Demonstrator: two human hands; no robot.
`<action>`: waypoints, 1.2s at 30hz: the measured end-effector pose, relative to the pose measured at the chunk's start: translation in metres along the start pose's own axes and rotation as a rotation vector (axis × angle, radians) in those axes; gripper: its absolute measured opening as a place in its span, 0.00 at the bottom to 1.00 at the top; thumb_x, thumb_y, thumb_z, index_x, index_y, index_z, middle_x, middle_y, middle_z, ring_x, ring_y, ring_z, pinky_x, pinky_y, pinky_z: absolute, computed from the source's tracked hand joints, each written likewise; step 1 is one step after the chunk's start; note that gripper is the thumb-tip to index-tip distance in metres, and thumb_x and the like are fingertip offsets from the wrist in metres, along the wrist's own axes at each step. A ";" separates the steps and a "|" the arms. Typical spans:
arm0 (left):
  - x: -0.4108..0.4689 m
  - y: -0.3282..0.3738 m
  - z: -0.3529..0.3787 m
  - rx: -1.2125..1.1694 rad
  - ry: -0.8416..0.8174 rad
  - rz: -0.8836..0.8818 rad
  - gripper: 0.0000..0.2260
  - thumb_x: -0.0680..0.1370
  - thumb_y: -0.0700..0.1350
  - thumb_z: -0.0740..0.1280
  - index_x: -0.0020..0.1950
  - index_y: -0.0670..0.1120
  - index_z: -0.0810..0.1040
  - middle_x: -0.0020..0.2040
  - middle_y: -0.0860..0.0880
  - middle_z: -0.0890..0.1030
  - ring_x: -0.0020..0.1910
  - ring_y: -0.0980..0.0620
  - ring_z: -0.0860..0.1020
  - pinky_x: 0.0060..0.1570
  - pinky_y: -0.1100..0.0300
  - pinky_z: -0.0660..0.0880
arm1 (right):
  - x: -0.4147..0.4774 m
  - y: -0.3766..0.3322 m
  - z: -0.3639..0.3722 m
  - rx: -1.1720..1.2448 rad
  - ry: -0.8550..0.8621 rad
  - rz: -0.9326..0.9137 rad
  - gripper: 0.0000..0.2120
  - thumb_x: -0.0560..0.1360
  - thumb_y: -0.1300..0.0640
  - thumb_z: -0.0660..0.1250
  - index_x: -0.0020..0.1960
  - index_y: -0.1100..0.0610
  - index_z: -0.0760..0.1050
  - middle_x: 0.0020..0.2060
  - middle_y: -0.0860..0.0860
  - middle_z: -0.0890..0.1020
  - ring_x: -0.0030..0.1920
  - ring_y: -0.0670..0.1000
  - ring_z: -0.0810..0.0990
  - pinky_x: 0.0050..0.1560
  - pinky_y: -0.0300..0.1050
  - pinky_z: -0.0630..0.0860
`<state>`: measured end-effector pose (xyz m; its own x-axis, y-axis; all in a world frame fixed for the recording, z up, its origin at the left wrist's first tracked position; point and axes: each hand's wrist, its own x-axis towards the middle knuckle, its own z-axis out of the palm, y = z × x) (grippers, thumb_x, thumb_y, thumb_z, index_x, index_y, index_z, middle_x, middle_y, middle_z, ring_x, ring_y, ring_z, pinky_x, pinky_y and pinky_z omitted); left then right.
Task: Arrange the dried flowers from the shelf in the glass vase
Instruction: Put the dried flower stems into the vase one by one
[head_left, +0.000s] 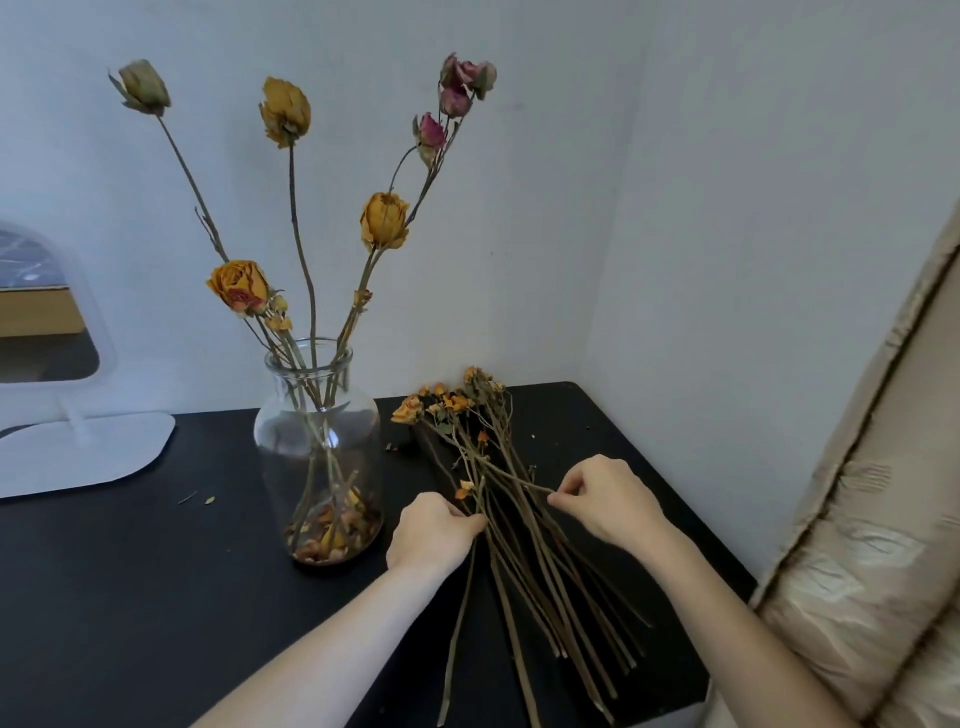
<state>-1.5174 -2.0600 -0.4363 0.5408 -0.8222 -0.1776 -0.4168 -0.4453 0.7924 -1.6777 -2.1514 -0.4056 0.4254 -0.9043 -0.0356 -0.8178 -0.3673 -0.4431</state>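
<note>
Glass vase (318, 452) stands upright on the black table (130, 571), at 9 o'clock from both hands. It holds several dried flowers (284, 111): yellow, orange and pink heads fanned out on long stems. Loose petals (332, 535) lie in its bottom.

Bundle of dried stems (524, 566) lies flat on the table at 3 o'clock of the vase, near it but apart. Its small orange heads point to 12 o'clock, toward the wall; the cut ends point to 6 o'clock and reach the table's near edge.

Left hand (434, 532): fingers curled, gripping stems at the bundle's 9 o'clock side.
Right hand (605, 499): thumb and fingertips pinch the end of one thin stem (514, 475) lying crosswise over the bundle.

White mirror stand (78, 441) at 9 o'clock of the vase. Beige quilted fabric (857, 545) at 3 o'clock, off the table.
</note>
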 end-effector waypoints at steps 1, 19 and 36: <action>0.001 0.000 0.000 -0.047 0.005 -0.013 0.11 0.72 0.51 0.70 0.35 0.46 0.83 0.37 0.48 0.82 0.39 0.51 0.80 0.42 0.55 0.78 | 0.000 0.000 -0.001 0.017 0.014 -0.005 0.07 0.73 0.48 0.67 0.46 0.50 0.80 0.34 0.43 0.77 0.37 0.43 0.78 0.35 0.39 0.73; -0.001 0.012 -0.016 -0.448 0.115 0.008 0.08 0.73 0.46 0.71 0.34 0.47 0.82 0.34 0.50 0.79 0.38 0.57 0.76 0.35 0.64 0.67 | -0.010 -0.011 -0.012 0.335 0.195 -0.056 0.09 0.76 0.52 0.64 0.41 0.52 0.80 0.29 0.45 0.77 0.32 0.43 0.75 0.34 0.33 0.65; -0.017 0.015 -0.028 -0.396 0.146 0.082 0.11 0.73 0.47 0.70 0.33 0.43 0.82 0.30 0.50 0.77 0.34 0.57 0.76 0.32 0.66 0.66 | -0.015 -0.018 -0.014 0.396 0.206 -0.065 0.09 0.76 0.52 0.64 0.39 0.50 0.79 0.33 0.47 0.79 0.36 0.43 0.77 0.35 0.33 0.66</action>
<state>-1.5121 -2.0425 -0.4049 0.6272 -0.7778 -0.0422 -0.1657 -0.1862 0.9684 -1.6747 -2.1345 -0.3842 0.3522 -0.9212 0.1653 -0.5631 -0.3496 -0.7488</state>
